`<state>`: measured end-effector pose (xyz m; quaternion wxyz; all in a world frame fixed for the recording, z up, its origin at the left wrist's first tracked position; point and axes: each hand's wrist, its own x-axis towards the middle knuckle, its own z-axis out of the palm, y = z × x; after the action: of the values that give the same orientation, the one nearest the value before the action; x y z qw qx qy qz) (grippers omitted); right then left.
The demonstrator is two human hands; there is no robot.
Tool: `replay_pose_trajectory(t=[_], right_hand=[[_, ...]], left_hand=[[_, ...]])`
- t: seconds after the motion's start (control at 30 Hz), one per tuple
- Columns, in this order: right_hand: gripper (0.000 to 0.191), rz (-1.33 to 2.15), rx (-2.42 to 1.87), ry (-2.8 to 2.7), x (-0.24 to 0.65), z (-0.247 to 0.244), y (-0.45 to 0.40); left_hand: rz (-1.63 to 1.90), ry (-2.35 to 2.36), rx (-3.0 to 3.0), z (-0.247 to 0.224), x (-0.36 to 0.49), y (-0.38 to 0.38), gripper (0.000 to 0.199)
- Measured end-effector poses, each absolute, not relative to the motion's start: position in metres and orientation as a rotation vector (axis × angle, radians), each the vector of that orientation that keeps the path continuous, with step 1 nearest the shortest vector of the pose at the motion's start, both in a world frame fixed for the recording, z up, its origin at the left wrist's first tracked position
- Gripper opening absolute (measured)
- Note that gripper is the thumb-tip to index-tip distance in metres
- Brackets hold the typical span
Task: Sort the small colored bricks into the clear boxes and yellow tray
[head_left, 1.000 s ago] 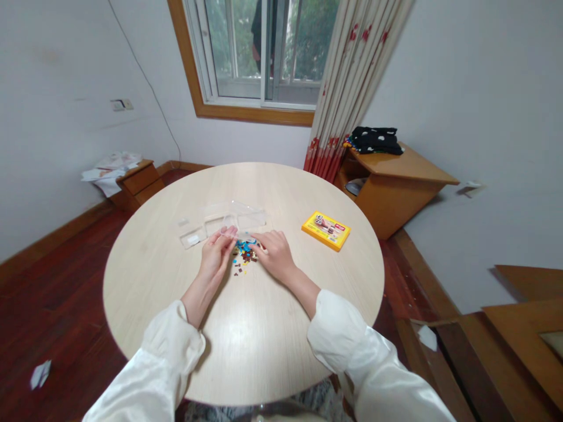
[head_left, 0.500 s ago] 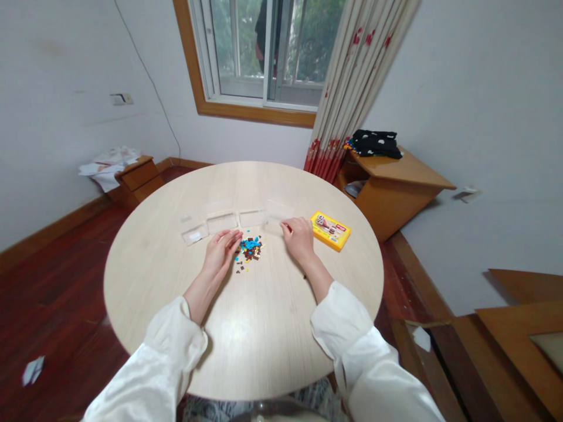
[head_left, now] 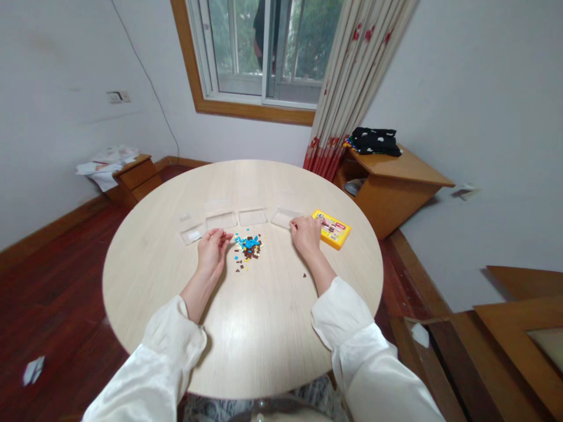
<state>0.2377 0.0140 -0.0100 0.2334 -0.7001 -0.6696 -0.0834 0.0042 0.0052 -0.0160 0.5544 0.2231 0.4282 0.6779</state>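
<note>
A small pile of blue, brown and yellow pieces lies near the middle of the round table. My left hand is just left of the pile, its fingers pinched together; anything between them is too small to make out. Behind the pile, clear trays stand in an arc: one at the left, two in the middle, one at the right. At the right tray's near right corner is my right hand, its fingertips closed at the rim.
Beside my right hand lies a yellow box. One small brown piece sits apart on the right. Beyond the table are a wooden cabinet with folded dark cloth, and a curtain.
My left hand has moved left, away from the pile. My right hand has shifted slightly right, and the right tray, blurred before, now shows clearly on the table.
</note>
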Motion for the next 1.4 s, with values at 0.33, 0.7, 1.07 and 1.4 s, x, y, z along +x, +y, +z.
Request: replay_pose_trajectory(t=[0.33, 0.7, 1.07, 1.4], right_hand=[[0.028, -0.118, -1.948, -1.857, 0.233, -0.018, 0.014], [0.044, 0.473, -1.334, -2.188, 0.156, -0.043, 0.022], [0.039, 0.758, -1.186, -2.011, 0.179, -0.017, -0.005], [0.089, 0.055, -2.022, -1.81, 0.33, 0.009, -0.016]], left_hand=[[1.6, 1.267, 0.855, -0.031, -0.008, 0.022, 0.013], [1.127, 1.315, 1.688, -0.049, 0.007, 0.025, 0.053], [1.244, 1.24, 1.64, -0.047, 0.001, 0.016, 0.045], [0.745, 1.183, 2.456, -0.039, 0.019, -0.009, 0.064]])
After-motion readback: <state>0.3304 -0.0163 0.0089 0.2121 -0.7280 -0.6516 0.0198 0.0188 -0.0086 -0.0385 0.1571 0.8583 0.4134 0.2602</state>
